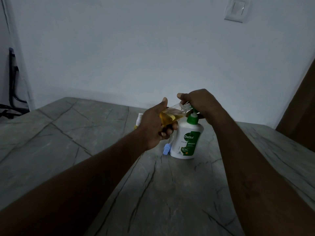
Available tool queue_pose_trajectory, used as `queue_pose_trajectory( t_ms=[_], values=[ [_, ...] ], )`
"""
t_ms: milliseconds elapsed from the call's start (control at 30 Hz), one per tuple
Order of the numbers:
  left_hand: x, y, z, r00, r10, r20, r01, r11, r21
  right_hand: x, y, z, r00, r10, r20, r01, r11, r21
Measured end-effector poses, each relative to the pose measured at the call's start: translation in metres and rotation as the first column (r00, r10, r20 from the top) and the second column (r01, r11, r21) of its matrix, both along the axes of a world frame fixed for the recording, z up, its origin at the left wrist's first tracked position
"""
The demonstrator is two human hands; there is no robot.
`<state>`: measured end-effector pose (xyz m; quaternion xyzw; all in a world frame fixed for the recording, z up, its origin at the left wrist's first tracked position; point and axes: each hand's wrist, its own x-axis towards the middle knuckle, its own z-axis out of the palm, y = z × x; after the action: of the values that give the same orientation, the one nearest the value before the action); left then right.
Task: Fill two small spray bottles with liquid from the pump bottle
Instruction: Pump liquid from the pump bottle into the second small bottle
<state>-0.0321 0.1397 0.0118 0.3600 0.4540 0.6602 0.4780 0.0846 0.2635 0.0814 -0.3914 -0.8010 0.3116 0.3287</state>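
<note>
A white pump bottle (186, 142) with a green label and green pump collar stands on the grey table (85, 133). My left hand (153, 126) grips a small clear spray bottle (172, 114), tilted, partly filled with amber liquid, its open neck against the pump's nozzle. My right hand (199, 103) rests on top of the pump head with curled fingers; the thumb touches the small bottle's neck. A second small bottle (138, 121) stands behind my left hand, mostly hidden. A light-blue spray cap (166, 149) lies on the table beside the pump bottle's base.
The table runs back to a white wall, with a wall switch (236, 10) at the upper right. Dark cables and a stand (12, 86) are at the far left. A brown surface (301, 106) borders the right side.
</note>
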Motion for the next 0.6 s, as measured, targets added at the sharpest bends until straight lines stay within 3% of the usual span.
queue_pose_trajectory(
  t_ms=[367,600],
  values=[
    [0.001,0.001,-0.004,0.999,-0.001,-0.038,0.0,1.0,-0.011,0.003,-0.002,-0.01,0.998,0.047,-0.034,-0.053,0.979,-0.196],
    [0.001,0.002,-0.004,1.0,0.005,-0.027,-0.006,1.0,-0.008,0.002,0.002,-0.01,1.0,-0.001,-0.016,-0.001,0.995,-0.096]
  ],
)
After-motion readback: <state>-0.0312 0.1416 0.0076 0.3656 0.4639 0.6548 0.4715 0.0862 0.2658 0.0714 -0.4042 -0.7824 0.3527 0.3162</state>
